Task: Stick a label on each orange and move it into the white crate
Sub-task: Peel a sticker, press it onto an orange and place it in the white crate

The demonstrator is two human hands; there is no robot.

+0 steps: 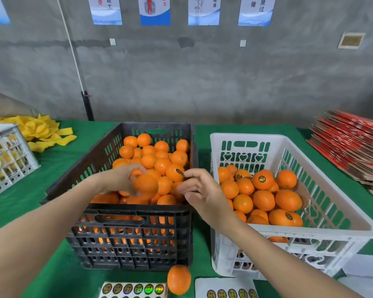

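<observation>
— What stands on the green table [52, 168]?
— A black crate [129, 239] in the middle, heaped with oranges. A white crate [293, 230] stands just to its right, about half full, and a few fruits in it carry round dark stickers.
— And the hands?
— Both are over the black crate. The left hand [119, 178] curls round one orange [146, 183], blurred, just above the heap. The right hand [202, 190] is near that orange, not touching it.
— Anything nearer?
— A loose orange [179, 279] at the black crate's near corner, between two sticker sheets [134, 289].
— The right fingers?
— Thumb and forefinger pinch a label [179, 172]; the rest are loosely spread.
</observation>
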